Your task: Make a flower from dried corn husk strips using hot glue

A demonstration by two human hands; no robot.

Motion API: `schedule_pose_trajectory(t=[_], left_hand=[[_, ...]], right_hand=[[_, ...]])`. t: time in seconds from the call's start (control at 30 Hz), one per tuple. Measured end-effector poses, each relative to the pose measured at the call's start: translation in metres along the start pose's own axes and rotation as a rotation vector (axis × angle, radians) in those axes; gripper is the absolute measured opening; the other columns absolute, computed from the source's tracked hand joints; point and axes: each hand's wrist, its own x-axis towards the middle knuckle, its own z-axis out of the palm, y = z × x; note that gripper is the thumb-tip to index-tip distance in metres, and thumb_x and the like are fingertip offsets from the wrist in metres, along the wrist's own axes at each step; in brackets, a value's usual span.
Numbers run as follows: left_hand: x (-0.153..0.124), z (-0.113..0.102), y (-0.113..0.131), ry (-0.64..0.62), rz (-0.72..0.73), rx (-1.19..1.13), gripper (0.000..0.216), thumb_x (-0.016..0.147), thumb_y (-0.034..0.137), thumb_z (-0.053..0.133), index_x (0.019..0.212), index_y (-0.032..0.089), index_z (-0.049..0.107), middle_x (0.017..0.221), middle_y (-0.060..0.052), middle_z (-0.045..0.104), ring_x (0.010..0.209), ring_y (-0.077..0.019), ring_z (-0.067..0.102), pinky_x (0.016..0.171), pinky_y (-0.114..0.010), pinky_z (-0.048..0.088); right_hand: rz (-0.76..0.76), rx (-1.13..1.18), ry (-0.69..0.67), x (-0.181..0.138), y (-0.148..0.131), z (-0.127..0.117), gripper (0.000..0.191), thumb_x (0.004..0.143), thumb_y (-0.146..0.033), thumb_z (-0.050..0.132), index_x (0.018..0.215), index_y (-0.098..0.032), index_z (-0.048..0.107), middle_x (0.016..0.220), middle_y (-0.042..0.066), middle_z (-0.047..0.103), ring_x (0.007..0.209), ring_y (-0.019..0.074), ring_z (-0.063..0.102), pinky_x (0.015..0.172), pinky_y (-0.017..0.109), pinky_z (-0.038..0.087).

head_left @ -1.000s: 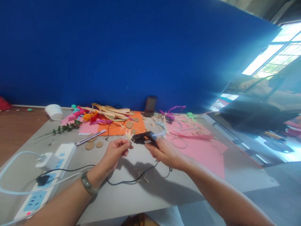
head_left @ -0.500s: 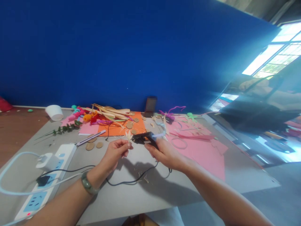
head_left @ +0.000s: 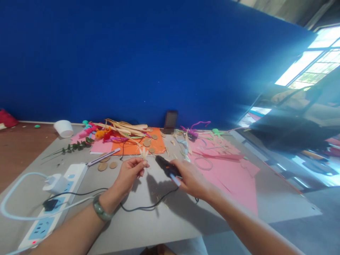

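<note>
Between its thumb and fingers my left hand (head_left: 133, 172) pinches a small pale flower (head_left: 143, 153) with pointed petals, made of dry strips. My right hand (head_left: 190, 179) is wrapped round a black hot glue gun (head_left: 166, 166), with a pale glue stick (head_left: 174, 179) at its back end. The gun's nozzle points up and left, a short way to the right of the flower and apart from it. A black cord (head_left: 148, 209) runs across the table below both hands.
A white power strip (head_left: 77, 173) with plugs stands at left, near a utility knife (head_left: 103, 157) and wooden discs (head_left: 102, 166). Behind lie dry straw strips (head_left: 124, 128), orange paper (head_left: 127, 148), a green sprig (head_left: 77, 145) and a white cup (head_left: 63, 128). Pink paper (head_left: 233, 180) covers the right.
The glue gun has drawn away from the flower to the right and turned, its nozzle now tilted upward. My left hand has stayed nearly still with the flower.
</note>
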Motion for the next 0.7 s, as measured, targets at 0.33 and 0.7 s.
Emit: schedule_pose_trajectory(t=[0.33,0.7], left_hand=[[-0.004,0.002,-0.002,-0.072,0.042,-0.094,0.02,0.067,0.028,0.078,0.068,0.013,0.064,0.067,-0.004,0.07,0.041,-0.0035,0.046,0.04,-0.017,0.028],[-0.016,0.004,0.001,-0.317,-0.096,-0.039,0.022,0.069,0.029,0.077,0.064,0.012,0.063,0.064,-0.003,0.069,0.041,-0.0034,0.045,0.043,-0.018,0.029]], right_hand=[[-0.055,-0.145,-0.173,-0.018,0.024,0.026,0.034,0.067,-0.006,0.053,0.099,-0.015,0.058,0.094,0.009,0.059,0.089,0.0226,0.052,0.082,0.036,0.036],[0.188,1.132,0.118,0.031,-0.016,0.038,0.02,0.076,-0.037,0.07,0.076,-0.017,0.067,0.066,-0.001,0.062,0.061,0.0122,0.054,0.062,0.026,0.043]])
